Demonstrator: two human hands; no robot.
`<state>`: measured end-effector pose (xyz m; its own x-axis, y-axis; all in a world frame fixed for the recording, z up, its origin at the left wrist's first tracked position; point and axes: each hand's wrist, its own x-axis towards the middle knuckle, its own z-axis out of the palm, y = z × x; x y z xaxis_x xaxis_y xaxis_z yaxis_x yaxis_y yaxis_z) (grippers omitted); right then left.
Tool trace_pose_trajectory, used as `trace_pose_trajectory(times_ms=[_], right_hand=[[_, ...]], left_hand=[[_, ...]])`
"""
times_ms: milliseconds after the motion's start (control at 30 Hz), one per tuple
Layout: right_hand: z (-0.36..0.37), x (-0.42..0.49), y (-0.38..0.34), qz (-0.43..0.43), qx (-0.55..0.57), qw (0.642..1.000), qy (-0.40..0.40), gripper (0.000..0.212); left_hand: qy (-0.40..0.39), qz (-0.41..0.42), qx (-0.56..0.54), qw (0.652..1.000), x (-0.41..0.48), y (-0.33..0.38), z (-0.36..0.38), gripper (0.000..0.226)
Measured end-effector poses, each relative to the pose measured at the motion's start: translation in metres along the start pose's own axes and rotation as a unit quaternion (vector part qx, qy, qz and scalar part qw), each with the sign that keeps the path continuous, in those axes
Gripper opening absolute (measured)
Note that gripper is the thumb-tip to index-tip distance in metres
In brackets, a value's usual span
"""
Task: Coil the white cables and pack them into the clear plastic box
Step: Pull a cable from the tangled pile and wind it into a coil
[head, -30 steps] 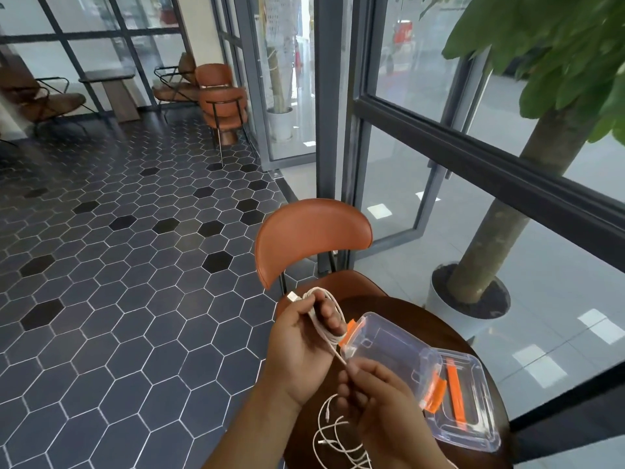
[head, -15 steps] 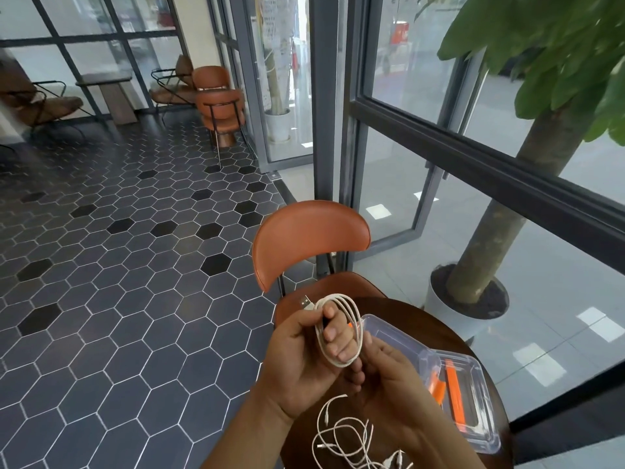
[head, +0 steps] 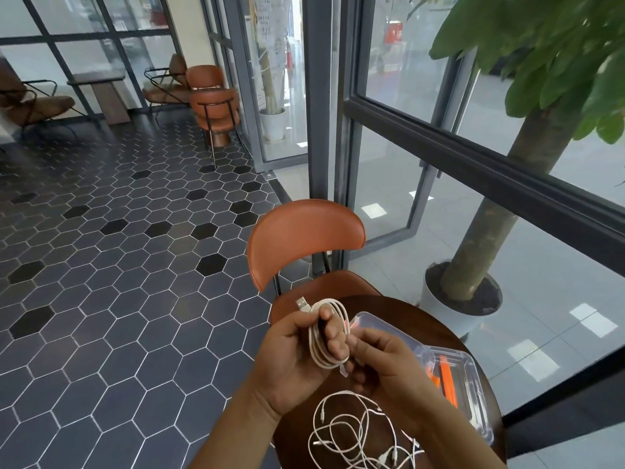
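My left hand (head: 297, 363) holds a white cable (head: 316, 346) wound in loops around its fingers, the USB plug sticking out at the top. My right hand (head: 382, 367) pinches the loose end of that cable at the bottom of the coil. Below both hands a loose tangle of white cables (head: 355, 438) lies on the round dark wooden table (head: 402, 313). The clear plastic box (head: 470, 387) with orange clips lies open on the table to the right, partly hidden behind my right hand.
An orange chair (head: 304, 238) stands just beyond the table. A potted tree (head: 473, 265) in a white pot stands right of it beside the glass wall. Dark hexagon floor tiles stretch to the left, with more chairs far back.
The cable went from a few loose turns to a tight coil around my left fingers. My right hand rose from the table to the bottom of the coil.
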<state>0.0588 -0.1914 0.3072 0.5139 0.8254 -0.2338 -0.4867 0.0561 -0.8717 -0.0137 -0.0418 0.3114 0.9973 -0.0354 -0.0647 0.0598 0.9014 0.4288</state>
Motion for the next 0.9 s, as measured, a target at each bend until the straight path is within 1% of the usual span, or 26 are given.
trace_pose_trajectory(times_ms=[67, 133, 200, 267, 367, 433, 500, 633, 667, 767, 867, 900], right_hand=[[-0.001, -0.002, 0.003, 0.000, -0.002, 1.000, 0.002, 0.015], [-0.004, -0.004, 0.007, -0.009, 0.020, 1.000, 0.002, 0.022], [-0.010, -0.006, 0.006, -0.035, 0.039, 0.999, 0.013, 0.033], [-0.016, -0.010, -0.001, -0.065, -0.007, 0.998, 0.025, 0.037], [-0.020, -0.017, -0.013, -0.090, -0.090, 0.991, 0.042, 0.016], [-0.021, -0.019, -0.016, -0.103, -0.113, 0.986, 0.061, 0.016], [-0.020, -0.020, -0.016, -0.110, -0.137, 0.981, 0.077, 0.016], [-0.019, -0.023, -0.015, -0.118, -0.168, 0.973, 0.110, 0.014], [-0.019, -0.025, -0.014, -0.119, -0.159, 0.973, 0.117, 0.016], [-0.022, -0.030, -0.011, -0.118, -0.115, 0.976, 0.145, 0.017], [-0.028, -0.032, -0.012, -0.125, -0.122, 0.965, 0.196, 0.006], [-0.030, -0.032, -0.013, -0.123, -0.132, 0.961, 0.207, 0.006]], left_hand=[[0.022, -0.037, 0.028, 0.999, -0.002, 0.006, 0.001, 0.013], [0.042, -0.063, 0.081, 0.994, -0.004, 0.013, 0.003, 0.020], [0.092, -0.051, 0.183, 0.977, -0.004, 0.019, 0.004, 0.023], [0.118, -0.034, 0.293, 0.948, -0.006, 0.020, 0.008, 0.025], [0.140, -0.031, 0.340, 0.929, -0.008, 0.017, 0.021, 0.023], [0.170, -0.027, 0.365, 0.915, -0.009, 0.012, 0.027, 0.019], [0.183, -0.016, 0.373, 0.910, -0.009, 0.004, 0.029, 0.015], [0.232, 0.030, 0.362, 0.902, -0.011, -0.009, 0.024, 0.021], [0.242, 0.040, 0.347, 0.905, -0.012, -0.009, 0.024, 0.020], [0.247, 0.055, 0.297, 0.921, -0.014, -0.004, 0.028, 0.036], [0.247, 0.064, 0.274, 0.927, -0.016, -0.004, 0.033, 0.033], [0.250, 0.070, 0.267, 0.928, -0.016, -0.005, 0.035, 0.030]])
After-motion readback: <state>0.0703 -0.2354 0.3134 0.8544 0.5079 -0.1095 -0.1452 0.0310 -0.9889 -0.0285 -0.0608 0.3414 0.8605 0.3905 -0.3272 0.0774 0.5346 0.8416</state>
